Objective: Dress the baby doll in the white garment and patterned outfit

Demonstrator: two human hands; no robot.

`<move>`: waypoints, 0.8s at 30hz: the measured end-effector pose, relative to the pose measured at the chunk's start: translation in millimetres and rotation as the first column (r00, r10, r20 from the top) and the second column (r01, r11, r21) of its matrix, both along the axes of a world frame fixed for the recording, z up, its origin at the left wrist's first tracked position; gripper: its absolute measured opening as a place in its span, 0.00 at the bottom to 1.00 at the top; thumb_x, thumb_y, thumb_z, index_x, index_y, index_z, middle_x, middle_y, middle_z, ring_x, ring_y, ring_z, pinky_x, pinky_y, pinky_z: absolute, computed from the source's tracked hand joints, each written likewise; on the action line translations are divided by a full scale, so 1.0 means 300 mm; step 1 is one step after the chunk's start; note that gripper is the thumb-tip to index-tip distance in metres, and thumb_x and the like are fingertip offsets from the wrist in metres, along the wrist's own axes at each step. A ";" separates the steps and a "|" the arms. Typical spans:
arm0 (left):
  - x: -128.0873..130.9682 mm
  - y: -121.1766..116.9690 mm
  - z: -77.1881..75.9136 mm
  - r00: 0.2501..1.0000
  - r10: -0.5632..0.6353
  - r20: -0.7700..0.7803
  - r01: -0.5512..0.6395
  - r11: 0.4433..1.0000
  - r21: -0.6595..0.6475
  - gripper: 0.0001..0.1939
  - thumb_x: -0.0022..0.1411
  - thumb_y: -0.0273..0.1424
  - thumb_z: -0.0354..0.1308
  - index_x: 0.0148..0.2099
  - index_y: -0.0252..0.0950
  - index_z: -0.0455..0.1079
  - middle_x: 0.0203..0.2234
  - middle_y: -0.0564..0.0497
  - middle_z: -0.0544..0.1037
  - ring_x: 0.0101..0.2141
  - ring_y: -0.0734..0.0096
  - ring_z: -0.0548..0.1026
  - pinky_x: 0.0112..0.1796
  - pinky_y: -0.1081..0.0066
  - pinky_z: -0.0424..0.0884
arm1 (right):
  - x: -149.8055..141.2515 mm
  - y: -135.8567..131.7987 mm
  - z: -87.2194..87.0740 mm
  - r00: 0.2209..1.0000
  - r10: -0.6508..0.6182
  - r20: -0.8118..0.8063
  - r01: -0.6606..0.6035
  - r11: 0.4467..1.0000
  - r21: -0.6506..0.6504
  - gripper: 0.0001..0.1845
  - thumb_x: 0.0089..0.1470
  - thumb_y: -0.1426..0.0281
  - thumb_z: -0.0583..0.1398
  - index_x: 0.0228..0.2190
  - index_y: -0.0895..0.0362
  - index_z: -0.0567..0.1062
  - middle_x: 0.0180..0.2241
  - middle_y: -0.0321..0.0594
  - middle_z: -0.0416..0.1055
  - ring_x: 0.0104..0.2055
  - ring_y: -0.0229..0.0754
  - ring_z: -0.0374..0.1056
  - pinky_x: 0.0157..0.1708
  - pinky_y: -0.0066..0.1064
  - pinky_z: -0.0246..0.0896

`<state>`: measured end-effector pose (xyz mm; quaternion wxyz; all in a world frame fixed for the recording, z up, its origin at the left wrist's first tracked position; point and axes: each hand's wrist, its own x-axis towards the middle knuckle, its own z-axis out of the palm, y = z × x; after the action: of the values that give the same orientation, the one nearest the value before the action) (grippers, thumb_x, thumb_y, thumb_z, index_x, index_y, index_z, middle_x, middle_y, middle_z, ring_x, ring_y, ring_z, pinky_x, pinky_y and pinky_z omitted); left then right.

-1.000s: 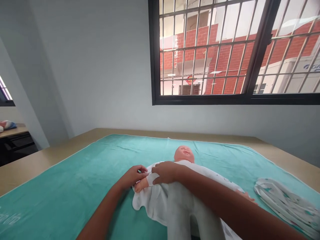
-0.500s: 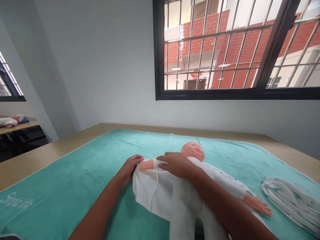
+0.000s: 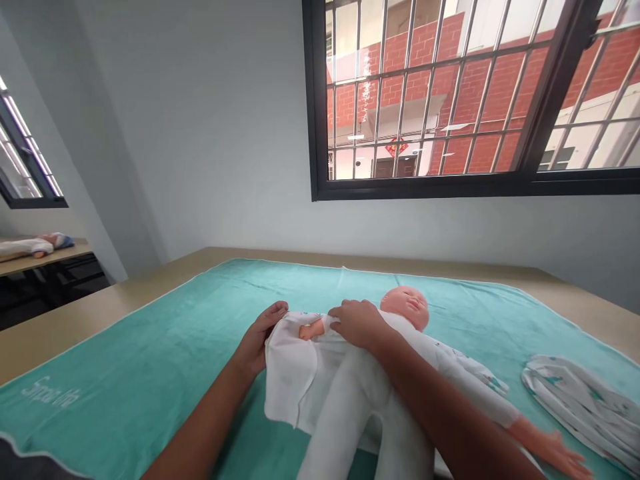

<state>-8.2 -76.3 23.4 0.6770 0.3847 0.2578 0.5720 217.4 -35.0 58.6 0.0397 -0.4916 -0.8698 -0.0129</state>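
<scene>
A baby doll [image 3: 406,307] lies on its back on a teal towel [image 3: 150,360], its soft white body partly wrapped in a white garment [image 3: 293,373]. My left hand [image 3: 257,337] grips the garment's left edge beside the doll's small arm [image 3: 311,329], fingers curled round the cloth. My right hand [image 3: 357,323] reaches across and presses on the doll's chest, pinching the sleeve at that arm. The doll's other arm [image 3: 550,443] stretches toward the lower right.
A folded patterned cloth [image 3: 580,407] lies at the towel's right edge. The towel covers a tan table [image 3: 75,317] against a grey wall with a barred window [image 3: 450,100]. A side table with bundled cloth [image 3: 30,247] stands far left.
The doll has shifted right and turned, its legs now spread in front of me. Both hands stayed on the garment at the doll's near arm, which is now deeper in the sleeve.
</scene>
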 end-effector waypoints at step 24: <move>0.202 0.045 -0.153 0.728 0.354 -0.587 -0.314 0.933 0.173 0.20 0.55 0.40 0.61 0.47 0.37 0.66 0.33 0.49 0.78 0.32 0.65 0.75 0.34 0.68 0.68 | 0.532 -0.047 -0.156 0.735 -0.443 -0.513 0.526 0.850 0.020 0.28 0.58 0.47 0.46 0.18 0.54 0.62 0.20 0.36 0.65 0.25 0.40 0.57 0.26 0.31 0.48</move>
<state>52.3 -62.8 -22.6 0.4312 0.5161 0.5090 0.5372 376.9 -49.1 11.8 0.2943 -0.6833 -0.6675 0.0310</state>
